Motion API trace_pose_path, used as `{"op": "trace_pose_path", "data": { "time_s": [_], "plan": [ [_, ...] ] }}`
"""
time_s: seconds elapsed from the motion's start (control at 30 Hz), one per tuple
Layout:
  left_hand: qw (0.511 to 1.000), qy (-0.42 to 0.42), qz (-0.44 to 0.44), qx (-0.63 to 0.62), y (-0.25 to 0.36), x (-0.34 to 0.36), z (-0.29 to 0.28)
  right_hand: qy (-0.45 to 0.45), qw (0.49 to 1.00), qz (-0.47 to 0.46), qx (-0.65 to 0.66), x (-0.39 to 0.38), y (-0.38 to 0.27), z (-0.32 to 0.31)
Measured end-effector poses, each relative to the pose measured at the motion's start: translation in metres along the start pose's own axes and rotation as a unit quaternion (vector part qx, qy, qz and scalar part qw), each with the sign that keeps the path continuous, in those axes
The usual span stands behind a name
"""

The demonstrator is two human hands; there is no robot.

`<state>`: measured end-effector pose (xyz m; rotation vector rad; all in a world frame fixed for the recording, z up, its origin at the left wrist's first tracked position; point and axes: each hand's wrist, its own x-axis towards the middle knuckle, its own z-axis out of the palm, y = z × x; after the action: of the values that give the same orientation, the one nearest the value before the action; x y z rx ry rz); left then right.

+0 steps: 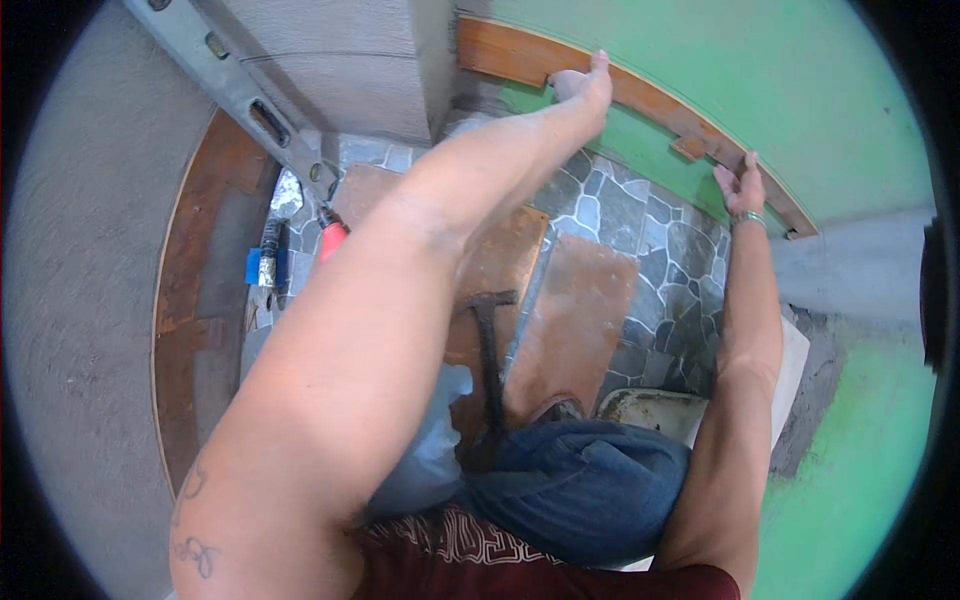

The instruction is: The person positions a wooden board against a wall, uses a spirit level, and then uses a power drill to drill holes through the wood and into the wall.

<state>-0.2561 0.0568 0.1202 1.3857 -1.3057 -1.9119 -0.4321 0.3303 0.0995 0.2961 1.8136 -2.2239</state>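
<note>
currently, left hand (584, 88) and right hand (742, 190) are touching wooden board (655, 100), grips indeterminable; stained tub (658, 408) is sitting near floor's (655, 262) right edge.

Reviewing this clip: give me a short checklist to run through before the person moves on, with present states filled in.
1. Left hand at the wooden strip: ok, thumb raised across the strip's face.
2. Right hand at the strip: ok, toward its right end.
3. Strip flush with the green wall all along: cannot tell from this one view.
4. Spirit level on the strip: not ok, it is apart from it, at the upper left.
5. Hammer in hand: not ok, neither of the hands holds it.
6. Floor free of loose pieces: not ok, a brown board lies on the stone-patterned floor.
</note>
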Motion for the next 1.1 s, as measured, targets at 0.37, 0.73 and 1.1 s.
{"op": "trace_pose_path", "data": {
  "time_s": [0.37,0.73,1.1],
  "plan": [
    [0.994,-0.105,0.006,-0.038,-0.011,0.014,0.012,-0.120,0.991,-0.025,-0.054,-0.068,0.066,0.086],
    [0.988,-0.127,0.049,-0.078,-0.006,0.031,0.002,-0.071,0.989,-0.073,-0.110,-0.057,0.046,0.080],
    [0.967,-0.248,-0.010,-0.053,-0.002,0.047,-0.031,0.040,0.970,-0.180,-0.156,-0.018,0.066,0.071]
  ]
}}
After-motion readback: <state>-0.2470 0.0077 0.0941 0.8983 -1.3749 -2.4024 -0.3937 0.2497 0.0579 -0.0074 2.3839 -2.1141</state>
